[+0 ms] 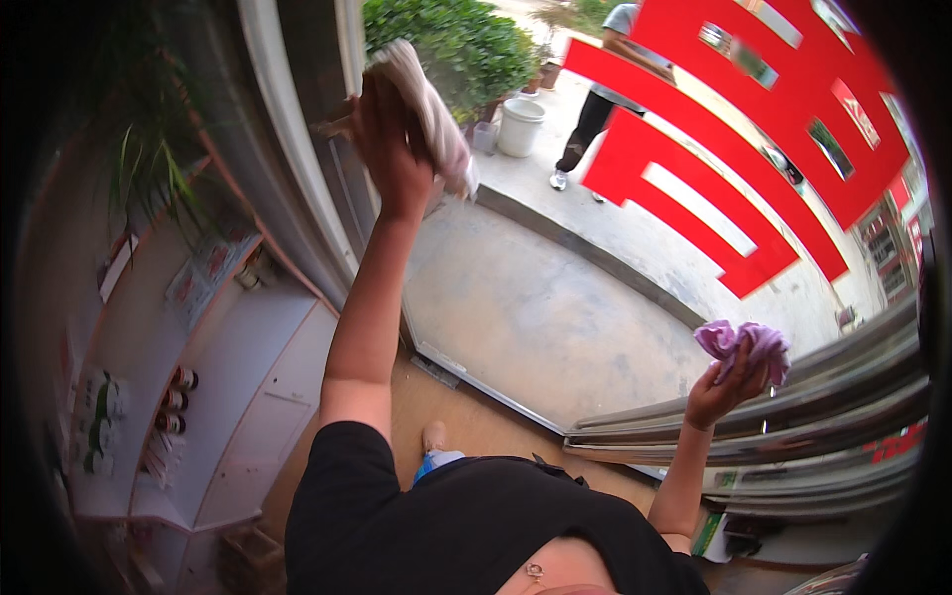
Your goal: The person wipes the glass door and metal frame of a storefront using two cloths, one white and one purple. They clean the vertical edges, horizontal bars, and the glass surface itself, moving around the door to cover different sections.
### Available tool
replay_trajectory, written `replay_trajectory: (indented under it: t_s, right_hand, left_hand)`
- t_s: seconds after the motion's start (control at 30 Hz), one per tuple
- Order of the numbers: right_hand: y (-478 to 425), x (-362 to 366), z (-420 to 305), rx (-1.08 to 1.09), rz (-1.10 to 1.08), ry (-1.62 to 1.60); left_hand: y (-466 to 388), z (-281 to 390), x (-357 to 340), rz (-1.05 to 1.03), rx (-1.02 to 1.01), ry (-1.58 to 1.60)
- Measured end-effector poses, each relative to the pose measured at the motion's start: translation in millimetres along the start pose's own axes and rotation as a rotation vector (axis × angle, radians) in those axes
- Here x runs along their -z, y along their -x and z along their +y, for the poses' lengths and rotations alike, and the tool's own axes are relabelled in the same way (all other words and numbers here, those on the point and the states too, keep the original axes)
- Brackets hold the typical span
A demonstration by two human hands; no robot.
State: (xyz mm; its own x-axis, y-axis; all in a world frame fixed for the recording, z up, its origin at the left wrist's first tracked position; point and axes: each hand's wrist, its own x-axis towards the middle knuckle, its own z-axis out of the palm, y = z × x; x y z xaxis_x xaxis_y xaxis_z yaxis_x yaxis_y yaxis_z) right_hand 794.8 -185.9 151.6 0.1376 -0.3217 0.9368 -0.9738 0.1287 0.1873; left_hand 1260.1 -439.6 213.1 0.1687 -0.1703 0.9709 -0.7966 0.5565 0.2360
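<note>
My left hand (pixel 394 149) is raised high, with its palm towards the glass door (pixel 550 297) near the door's left frame. It presses a whitish cloth (pixel 439 119), slightly blurred, at the upper part of the pane. Lower on the right side, my right hand (pixel 725 390) grips a bunched purple cloth (pixel 762 349) beside the metal door frame (pixel 639 424). Large red lettering (pixel 684 201) covers the upper right of the glass.
Shelves (pixel 245 372) with jars (pixel 175 401) and packets stand at the left, below a leafy plant (pixel 160 178). Beyond the glass are a concrete step (pixel 587 253), a white bucket (pixel 520 126), a green bush (pixel 446 44) and a standing person (pixel 587 123).
</note>
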Motion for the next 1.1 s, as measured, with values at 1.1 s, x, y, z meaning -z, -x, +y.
replay_trajectory:
  t_s: [1.1]
  right_hand:
    - [-22,-68,-82,0.178,0.128,0.138]
  left_hand:
    - [303,-74,-4,-0.160,0.573,-0.138]
